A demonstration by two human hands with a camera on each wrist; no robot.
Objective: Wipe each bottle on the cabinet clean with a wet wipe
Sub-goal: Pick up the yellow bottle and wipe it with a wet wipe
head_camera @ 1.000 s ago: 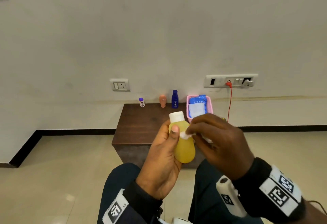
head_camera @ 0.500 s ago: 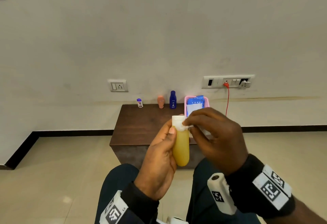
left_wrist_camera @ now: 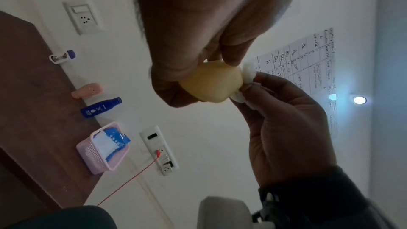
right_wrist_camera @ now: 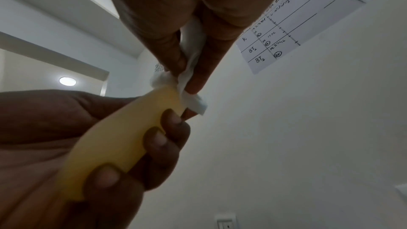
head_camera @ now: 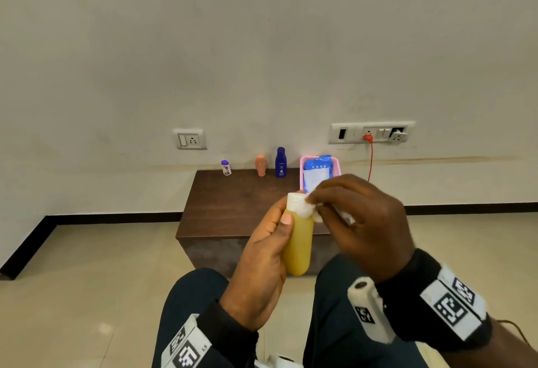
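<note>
A dark wooden cabinet (head_camera: 233,207) stands against the far wall, its near edge just beyond the person's knees. On its far right corner sits a pink basket (head_camera: 336,162) holding a blue pack of wet wipes (head_camera: 318,168). Left of the basket, along the far edge, stand a dark blue bottle (head_camera: 280,162), then just beside it a peach bottle (head_camera: 260,165), and further left, well apart, a small white bottle with a purple cap (head_camera: 226,167). On the wall above are a single socket plate (head_camera: 190,139) at the left and a longer switch panel (head_camera: 371,132) at the right, with a red cable (head_camera: 370,161) hanging from it. Nearer than the cabinet, above the lap, the left hand (head_camera: 262,263) has its fingers and thumb curled round the body of a yellow bottle (head_camera: 298,245), held roughly upright with its white cap (head_camera: 294,201) on top. The right hand (head_camera: 364,222) has its fingertips bunched together, pinching a crumpled white wet wipe (head_camera: 310,210) and pressing it against the yellow bottle where the cap meets the shoulder. The right wrist view shows the wipe (right_wrist_camera: 187,84) nipped between thumb and fingers, with a loose fold hanging past the bottle's right side.
</note>
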